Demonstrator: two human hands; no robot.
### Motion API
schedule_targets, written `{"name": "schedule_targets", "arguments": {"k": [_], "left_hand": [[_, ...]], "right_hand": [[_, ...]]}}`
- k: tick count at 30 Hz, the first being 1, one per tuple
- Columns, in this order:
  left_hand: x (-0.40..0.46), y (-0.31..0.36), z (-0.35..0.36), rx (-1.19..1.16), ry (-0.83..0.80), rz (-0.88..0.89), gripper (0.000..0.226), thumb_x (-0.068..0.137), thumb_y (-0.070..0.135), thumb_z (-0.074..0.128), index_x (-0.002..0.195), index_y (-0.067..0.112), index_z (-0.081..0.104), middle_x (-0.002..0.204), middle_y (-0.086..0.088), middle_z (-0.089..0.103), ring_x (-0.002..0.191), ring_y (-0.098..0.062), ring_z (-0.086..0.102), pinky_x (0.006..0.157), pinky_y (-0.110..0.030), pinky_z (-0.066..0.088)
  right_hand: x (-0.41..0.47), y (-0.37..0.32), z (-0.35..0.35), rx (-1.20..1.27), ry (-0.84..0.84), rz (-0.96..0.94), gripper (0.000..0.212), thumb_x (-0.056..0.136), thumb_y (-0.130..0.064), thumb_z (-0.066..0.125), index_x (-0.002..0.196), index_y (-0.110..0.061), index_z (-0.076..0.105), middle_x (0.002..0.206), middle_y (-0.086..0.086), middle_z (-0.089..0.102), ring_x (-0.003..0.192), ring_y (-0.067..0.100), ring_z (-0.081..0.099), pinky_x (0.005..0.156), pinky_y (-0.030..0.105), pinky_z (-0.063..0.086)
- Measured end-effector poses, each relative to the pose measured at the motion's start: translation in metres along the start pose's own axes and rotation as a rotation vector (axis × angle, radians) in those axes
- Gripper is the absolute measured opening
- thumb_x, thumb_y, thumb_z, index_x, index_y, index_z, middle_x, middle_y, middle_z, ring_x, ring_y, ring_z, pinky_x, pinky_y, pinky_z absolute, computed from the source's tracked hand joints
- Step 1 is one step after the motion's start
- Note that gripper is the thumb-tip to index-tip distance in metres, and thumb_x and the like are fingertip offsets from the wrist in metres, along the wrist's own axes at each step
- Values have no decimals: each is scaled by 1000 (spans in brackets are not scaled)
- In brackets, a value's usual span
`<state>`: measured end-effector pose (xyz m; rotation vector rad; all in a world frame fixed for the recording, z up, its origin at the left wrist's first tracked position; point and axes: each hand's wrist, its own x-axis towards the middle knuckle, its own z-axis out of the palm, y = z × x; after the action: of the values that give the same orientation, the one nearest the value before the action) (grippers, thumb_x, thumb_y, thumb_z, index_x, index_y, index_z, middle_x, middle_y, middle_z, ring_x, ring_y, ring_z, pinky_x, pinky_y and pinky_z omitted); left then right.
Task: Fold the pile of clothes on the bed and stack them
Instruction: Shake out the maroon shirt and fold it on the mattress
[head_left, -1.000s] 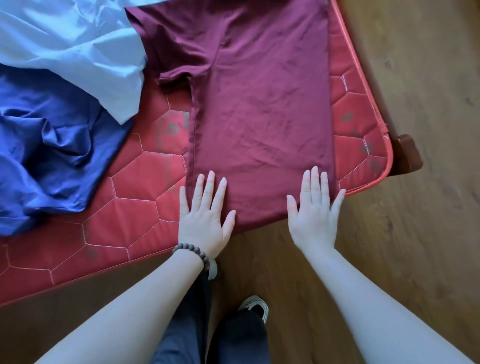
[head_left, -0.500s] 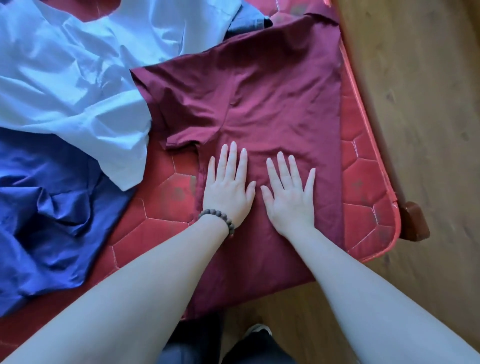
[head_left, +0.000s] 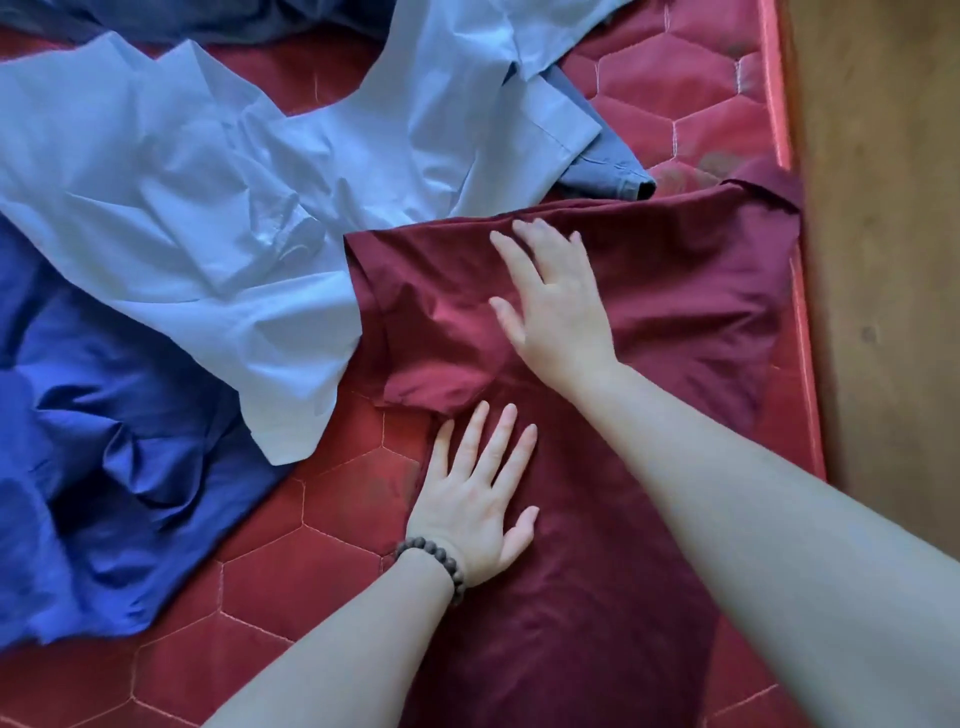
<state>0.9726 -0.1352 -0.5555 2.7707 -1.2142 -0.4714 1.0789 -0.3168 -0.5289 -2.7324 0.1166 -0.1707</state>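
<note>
A maroon T-shirt (head_left: 675, 312) lies spread flat along the right side of the red quilted mattress (head_left: 322, 582). My left hand (head_left: 475, 499), with a bead bracelet at the wrist, presses flat on the shirt's body just below its left sleeve. Farther up, my right hand (head_left: 556, 306) lies flat with fingers spread on the shirt's chest near the sleeve. A crumpled light blue shirt (head_left: 218, 208) lies to the left, its edge touching the maroon sleeve. A dark blue garment (head_left: 104, 441) is bunched at the far left.
A grey-blue garment (head_left: 597, 161) pokes out from under the light blue shirt. More dark cloth (head_left: 208, 21) lies along the top edge. The mattress's right edge (head_left: 779, 93) borders a wooden floor (head_left: 883, 260).
Both hands slid up the maroon shirt from its bottom hem toward the chest and sleeve, the right hand going farther. The view moved up the bed with them.
</note>
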Motion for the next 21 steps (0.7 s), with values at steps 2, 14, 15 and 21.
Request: {"name": "schedule_targets", "arguments": {"k": [2,14,15,21], "left_hand": [[1,-2,0,-8,22,3,82,82,56,48,153,20,26,161,-8,15,149,-31,9,116,-56,16],[-1,-3,-2,-47,35,-1,82,82,56,48,153,21,24,161,-7,16,148,-30,11,118,-53,12],[-1,-3,-2,-50,21,-4,82,82,56,47,153,21,24,161,-7,17,148,-30,11,118,-53,11],[-3,-1,-1,-35,-1,-9,58,82,54,48,123,17,65,125,-13,62,126,-38,46,116,-55,18]], "right_hand": [[45,-19,-1,35,-120,-107,62,81,-27,68,138,-12,49,136,12,51,127,33,44,112,51,29],[30,-7,-37,203,-178,-217,21,74,-20,70,90,-7,67,101,11,62,105,34,53,94,44,41],[10,7,-46,207,-168,-234,19,75,-20,69,89,-7,68,107,12,62,111,35,53,98,50,40],[-91,89,-69,50,-312,93,37,75,14,60,93,-15,76,143,20,44,129,37,42,112,44,30]]}}
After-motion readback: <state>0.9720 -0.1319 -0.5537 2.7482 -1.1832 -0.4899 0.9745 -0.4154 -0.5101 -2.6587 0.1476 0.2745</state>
